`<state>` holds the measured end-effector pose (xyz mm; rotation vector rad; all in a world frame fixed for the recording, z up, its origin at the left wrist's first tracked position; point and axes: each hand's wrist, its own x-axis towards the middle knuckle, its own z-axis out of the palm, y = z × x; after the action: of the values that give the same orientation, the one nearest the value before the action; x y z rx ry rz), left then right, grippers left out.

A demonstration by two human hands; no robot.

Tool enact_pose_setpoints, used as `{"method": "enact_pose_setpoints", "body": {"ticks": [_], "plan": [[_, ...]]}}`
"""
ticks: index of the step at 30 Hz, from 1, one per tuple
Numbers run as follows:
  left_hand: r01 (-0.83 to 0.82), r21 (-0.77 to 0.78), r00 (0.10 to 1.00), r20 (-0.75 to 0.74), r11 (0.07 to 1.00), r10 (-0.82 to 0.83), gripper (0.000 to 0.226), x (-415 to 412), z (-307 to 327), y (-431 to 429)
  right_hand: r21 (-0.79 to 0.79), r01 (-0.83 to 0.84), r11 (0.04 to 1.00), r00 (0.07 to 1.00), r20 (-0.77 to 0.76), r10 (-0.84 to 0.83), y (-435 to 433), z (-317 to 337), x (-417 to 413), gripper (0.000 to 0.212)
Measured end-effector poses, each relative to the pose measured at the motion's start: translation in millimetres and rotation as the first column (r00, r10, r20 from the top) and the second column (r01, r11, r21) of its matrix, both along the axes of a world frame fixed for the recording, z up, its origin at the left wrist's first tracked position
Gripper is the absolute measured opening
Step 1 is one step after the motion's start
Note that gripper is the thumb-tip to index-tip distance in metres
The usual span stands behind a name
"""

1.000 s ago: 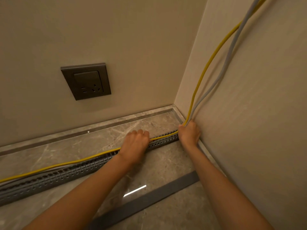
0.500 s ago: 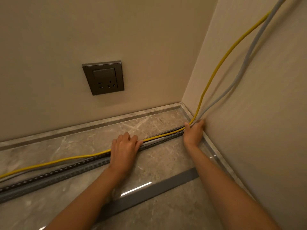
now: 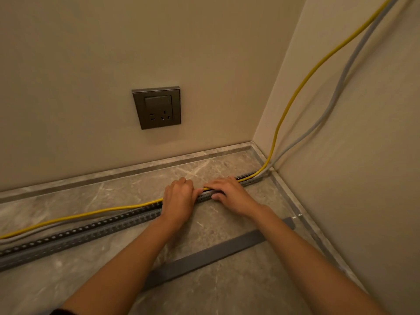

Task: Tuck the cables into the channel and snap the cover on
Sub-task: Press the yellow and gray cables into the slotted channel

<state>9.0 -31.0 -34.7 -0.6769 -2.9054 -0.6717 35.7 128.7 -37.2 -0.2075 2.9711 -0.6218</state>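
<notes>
A slotted grey cable channel (image 3: 95, 231) lies on the marble floor, running from the left edge to the right corner. A yellow cable (image 3: 293, 96) and a grey cable (image 3: 341, 83) come down the right wall into the channel's right end. To the left the yellow cable lies outside, along the channel's far side. My left hand (image 3: 179, 198) and my right hand (image 3: 231, 193) rest side by side on the channel, fingers pressing the yellow cable down. The flat grey cover strip (image 3: 204, 258) lies loose on the floor nearer me.
A dark wall socket (image 3: 156, 107) sits on the back wall above the floor. A marble skirting (image 3: 136, 176) edges both walls. The right wall stands close beside my right forearm.
My right hand left the corner end of the channel and slid left beside my left hand. The view has shifted left and come closer.
</notes>
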Motion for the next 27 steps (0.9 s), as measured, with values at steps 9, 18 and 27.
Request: {"method": "enact_pose_setpoints", "body": {"ticks": [9,18,27], "plan": [[0.089,-0.072,0.983,0.169,0.993,-0.076,0.025,-16.3,21.1,-35.1,0.326,0.012,0.945,0.925,-0.363,0.114,-7.6,-17.4,2.5,0.035],[0.088,-0.03,0.959,0.274,0.996,-0.076,0.023,-15.2,21.1,-42.5,0.286,-0.022,0.958,0.965,-0.245,0.096,-15.3,-5.6,-4.3,0.033],[0.085,0.108,0.975,0.196,0.99,-0.105,0.023,-7.9,10.0,2.7,0.372,-0.098,0.923,0.935,-0.284,0.214,-9.5,-9.9,-1.8,0.028]]}}
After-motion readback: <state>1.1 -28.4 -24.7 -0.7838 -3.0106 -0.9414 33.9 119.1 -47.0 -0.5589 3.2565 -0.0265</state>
